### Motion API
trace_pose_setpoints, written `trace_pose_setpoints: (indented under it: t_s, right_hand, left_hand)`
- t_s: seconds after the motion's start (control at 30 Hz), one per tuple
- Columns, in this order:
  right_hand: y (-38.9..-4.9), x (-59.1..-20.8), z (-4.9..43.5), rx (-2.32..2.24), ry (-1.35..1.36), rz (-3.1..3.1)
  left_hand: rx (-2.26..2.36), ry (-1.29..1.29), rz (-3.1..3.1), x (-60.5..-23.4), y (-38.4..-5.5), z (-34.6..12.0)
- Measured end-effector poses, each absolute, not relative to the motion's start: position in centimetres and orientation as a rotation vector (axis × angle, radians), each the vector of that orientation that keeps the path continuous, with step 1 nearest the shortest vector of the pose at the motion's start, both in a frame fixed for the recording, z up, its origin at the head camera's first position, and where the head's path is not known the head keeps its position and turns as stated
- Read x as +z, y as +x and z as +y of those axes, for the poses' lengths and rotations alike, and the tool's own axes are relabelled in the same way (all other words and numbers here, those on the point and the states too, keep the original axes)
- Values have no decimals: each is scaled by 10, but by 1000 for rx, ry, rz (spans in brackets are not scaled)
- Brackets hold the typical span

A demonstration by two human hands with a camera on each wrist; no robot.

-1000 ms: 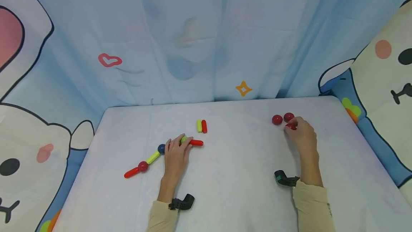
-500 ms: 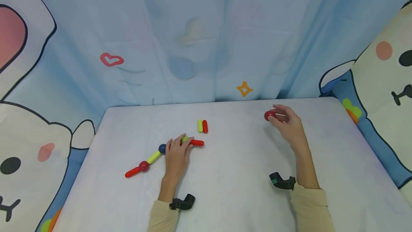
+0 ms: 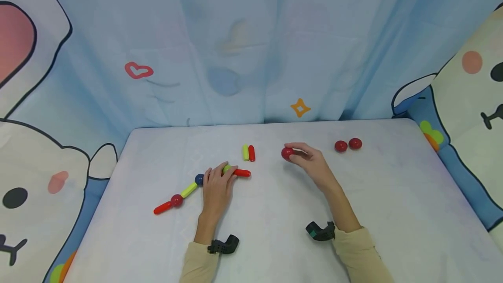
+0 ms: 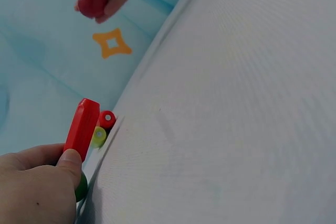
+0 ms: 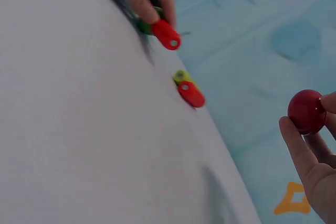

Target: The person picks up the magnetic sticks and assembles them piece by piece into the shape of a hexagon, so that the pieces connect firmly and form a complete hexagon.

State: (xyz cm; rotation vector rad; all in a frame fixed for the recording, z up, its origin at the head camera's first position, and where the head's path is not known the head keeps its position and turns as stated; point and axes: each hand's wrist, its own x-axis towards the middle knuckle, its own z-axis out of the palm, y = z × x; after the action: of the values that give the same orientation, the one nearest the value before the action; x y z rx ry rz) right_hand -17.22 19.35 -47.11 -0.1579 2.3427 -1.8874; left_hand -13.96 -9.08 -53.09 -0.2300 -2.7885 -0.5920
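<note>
My left hand (image 3: 214, 192) pinches a red rod (image 4: 83, 129) between thumb and finger. A green ball (image 3: 226, 168) shows under its fingers, at the rod's inner end. Left of this hand, a chain on the table runs from a blue ball (image 3: 199, 180) through a yellow-green rod (image 3: 189, 190) and a red ball (image 3: 177, 200) to another red rod (image 3: 163, 208). The palm hides the part between the blue and green balls. My right hand (image 3: 314, 170) holds a separate red ball (image 5: 306, 112) in its fingertips, above the table, right of the chain.
A loose yellow-green rod (image 3: 245, 152) and a loose red rod (image 3: 252, 153) lie side by side beyond the left hand. Two red balls (image 3: 340, 146) rest near the table's back right. A blue printed curtain (image 3: 235, 47) hangs behind the white table (image 3: 275, 239).
My right hand has picked up one of the red balls at the back right and carried it leftward. The left hand stays on the chain in about the same place.
</note>
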Motion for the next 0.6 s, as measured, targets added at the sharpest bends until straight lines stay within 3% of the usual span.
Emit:
trace_pose_setpoints:
  t_s: [0.3, 0.6]
  right_hand:
    - [-166, -494, 137, -1639, -161, 2294]
    - [-160, -501, 124, -1630, -193, 2274]
  left_hand:
    - [-586, -248, -2755, -529, -140, -90]
    - [-599, -241, -2770, -529, -139, -92]
